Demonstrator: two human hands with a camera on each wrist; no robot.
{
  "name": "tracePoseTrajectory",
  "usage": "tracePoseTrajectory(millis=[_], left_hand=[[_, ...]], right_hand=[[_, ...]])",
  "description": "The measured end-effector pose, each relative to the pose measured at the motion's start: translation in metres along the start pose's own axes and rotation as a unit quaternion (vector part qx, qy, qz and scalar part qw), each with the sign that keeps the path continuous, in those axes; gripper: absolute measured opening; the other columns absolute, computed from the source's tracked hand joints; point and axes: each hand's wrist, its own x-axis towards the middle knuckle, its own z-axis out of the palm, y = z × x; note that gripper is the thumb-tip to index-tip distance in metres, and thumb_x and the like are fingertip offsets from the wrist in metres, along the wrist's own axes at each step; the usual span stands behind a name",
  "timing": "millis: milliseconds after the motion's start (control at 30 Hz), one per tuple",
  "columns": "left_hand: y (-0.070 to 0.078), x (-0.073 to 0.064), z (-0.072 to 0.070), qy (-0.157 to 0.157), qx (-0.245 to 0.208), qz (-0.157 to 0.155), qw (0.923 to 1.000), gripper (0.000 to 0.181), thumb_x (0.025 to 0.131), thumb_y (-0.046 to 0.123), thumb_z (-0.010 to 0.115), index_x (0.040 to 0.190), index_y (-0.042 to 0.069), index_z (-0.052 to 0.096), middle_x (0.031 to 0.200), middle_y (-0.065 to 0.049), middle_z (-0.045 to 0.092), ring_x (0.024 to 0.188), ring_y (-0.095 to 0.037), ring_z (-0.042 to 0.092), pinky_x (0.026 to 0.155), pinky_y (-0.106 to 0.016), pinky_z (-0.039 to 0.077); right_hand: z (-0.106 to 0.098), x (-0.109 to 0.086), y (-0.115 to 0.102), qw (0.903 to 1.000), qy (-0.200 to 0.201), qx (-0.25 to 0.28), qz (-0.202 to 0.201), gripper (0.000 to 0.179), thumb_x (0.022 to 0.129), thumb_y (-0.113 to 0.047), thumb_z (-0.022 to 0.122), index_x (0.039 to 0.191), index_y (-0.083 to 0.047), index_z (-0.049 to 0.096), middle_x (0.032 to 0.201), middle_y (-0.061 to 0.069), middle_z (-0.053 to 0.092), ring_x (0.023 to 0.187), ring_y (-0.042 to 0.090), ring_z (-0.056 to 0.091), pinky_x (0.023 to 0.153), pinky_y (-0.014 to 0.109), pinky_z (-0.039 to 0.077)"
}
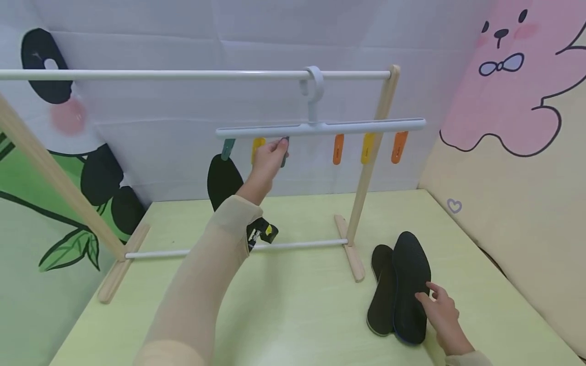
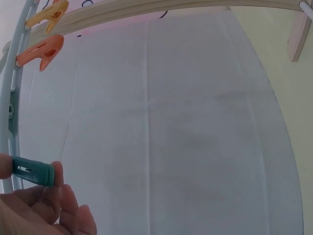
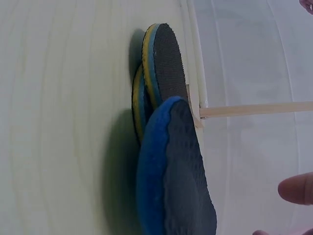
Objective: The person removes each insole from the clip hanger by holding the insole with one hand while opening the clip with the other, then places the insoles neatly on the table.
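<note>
My left hand (image 1: 265, 165) pinches a dark green clip (image 2: 32, 170) that hangs from the white hanger (image 1: 265, 131). A black insole (image 1: 223, 180) hangs from another green clip (image 1: 227, 149) at the hanger's left end, partly hidden by my forearm. On the table, a black insole with a blue edge (image 3: 183, 171) lies over thinner dark insoles with yellow and blue edges (image 3: 168, 66). My right hand (image 1: 441, 310) is at the right side of this pile, fingers loosely bent and holding nothing; in the right wrist view its fingertip stands apart from the insole.
The hanger hooks over the white top rail (image 1: 183, 75) of a wooden rack with slanted posts (image 1: 366, 178) and a low white bar (image 1: 306, 245). Yellow (image 1: 368, 148) and orange clips (image 1: 400, 147) hang along the hanger. A printed backdrop stands behind the table (image 1: 274, 315).
</note>
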Motion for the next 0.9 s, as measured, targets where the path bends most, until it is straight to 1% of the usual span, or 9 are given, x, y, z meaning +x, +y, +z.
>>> tracePoseTrajectory(millis=[133,300,433,500,567,700,800,833,900], left_hand=[[0.003,-0.002,-0.008,0.002,0.021,0.003,0.9998,0.044,0.102,0.033,0.047,0.133,0.003,0.054,0.12,-0.011,0.058,0.11,-0.023,0.051,0.101,-0.036,0.039],[-0.002,-0.004,-0.02,0.021,0.054,-0.016,0.9982,0.043,0.101,0.037,0.048,0.126,0.003,0.059,0.097,-0.006,0.051,0.08,-0.019,0.049,0.077,-0.029,0.042],[-0.011,-0.004,-0.026,0.041,0.052,-0.028,0.9974,0.04,0.101,0.034,0.048,0.119,0.002,0.063,0.098,-0.008,0.058,0.079,-0.021,0.049,0.072,-0.027,0.04],[-0.017,-0.003,-0.028,0.077,0.037,-0.017,0.9962,0.035,0.101,0.03,0.049,0.109,0.0,0.066,0.095,-0.009,0.061,0.079,-0.02,0.049,0.069,-0.025,0.04],[-0.022,-0.002,-0.031,0.125,0.005,0.013,0.992,0.031,0.1,0.025,0.049,0.092,0.0,0.066,0.088,-0.008,0.061,0.075,-0.018,0.048,0.065,-0.023,0.038],[-0.027,0.004,-0.045,0.216,-0.079,0.081,0.9697,0.033,0.098,0.018,0.05,0.068,0.007,0.055,0.07,-0.003,0.052,0.065,-0.013,0.041,0.059,-0.023,0.032],[-0.027,0.01,-0.058,0.246,-0.109,0.091,0.9588,0.03,0.099,0.019,0.05,0.072,0.007,0.054,0.072,-0.001,0.048,0.071,-0.012,0.041,0.067,-0.024,0.035],[-0.026,0.012,-0.061,0.251,-0.102,0.087,0.9587,0.027,0.099,0.019,0.049,0.078,0.005,0.057,0.076,0.0,0.049,0.077,-0.013,0.043,0.072,-0.025,0.037],[-0.027,0.015,-0.065,0.248,-0.061,0.061,0.965,0.022,0.099,0.022,0.049,0.099,0.003,0.06,0.093,-0.003,0.054,0.092,-0.015,0.046,0.084,-0.027,0.039]], right_hand=[[0.001,0.002,-0.005,0.9991,0.011,0.039,-0.011,0.061,0.095,-0.019,0.041,0.142,0.012,0.018,0.141,0.041,0.016,0.128,0.057,0.017,0.105,0.062,0.019],[0.002,0.001,-0.007,0.9952,0.036,0.09,-0.015,0.06,0.096,-0.018,0.039,0.143,0.012,0.018,0.141,0.039,0.018,0.127,0.052,0.025,0.104,0.06,0.024],[0.003,-0.001,-0.007,0.9947,0.038,0.094,-0.02,0.055,0.096,-0.017,0.039,0.141,0.011,0.024,0.135,0.035,0.028,0.125,0.048,0.03,0.103,0.059,0.026],[0.002,-0.001,-0.006,0.9948,0.037,0.093,-0.022,0.052,0.096,-0.017,0.039,0.139,0.011,0.029,0.132,0.034,0.033,0.122,0.046,0.035,0.101,0.057,0.03],[0.002,-0.001,-0.005,0.995,0.037,0.09,-0.024,0.048,0.097,-0.015,0.039,0.136,0.011,0.033,0.129,0.034,0.038,0.118,0.045,0.04,0.099,0.055,0.033],[0.001,0.0,-0.005,0.9954,0.043,0.078,-0.035,0.043,0.097,-0.013,0.041,0.132,0.012,0.041,0.125,0.032,0.046,0.102,0.038,0.054,0.091,0.048,0.041],[0.001,0.001,-0.005,0.9959,0.044,0.071,-0.035,0.042,0.096,-0.013,0.043,0.129,0.013,0.044,0.122,0.03,0.051,0.089,0.024,0.058,0.085,0.043,0.043],[0.001,0.001,-0.005,0.996,0.044,0.071,-0.032,0.041,0.096,-0.013,0.044,0.128,0.013,0.045,0.122,0.03,0.052,0.086,0.019,0.058,0.084,0.042,0.044],[0.001,0.0,-0.005,0.9962,0.04,0.074,-0.022,0.041,0.096,-0.014,0.044,0.128,0.012,0.047,0.119,0.028,0.055,0.082,0.013,0.056,0.081,0.04,0.044]])
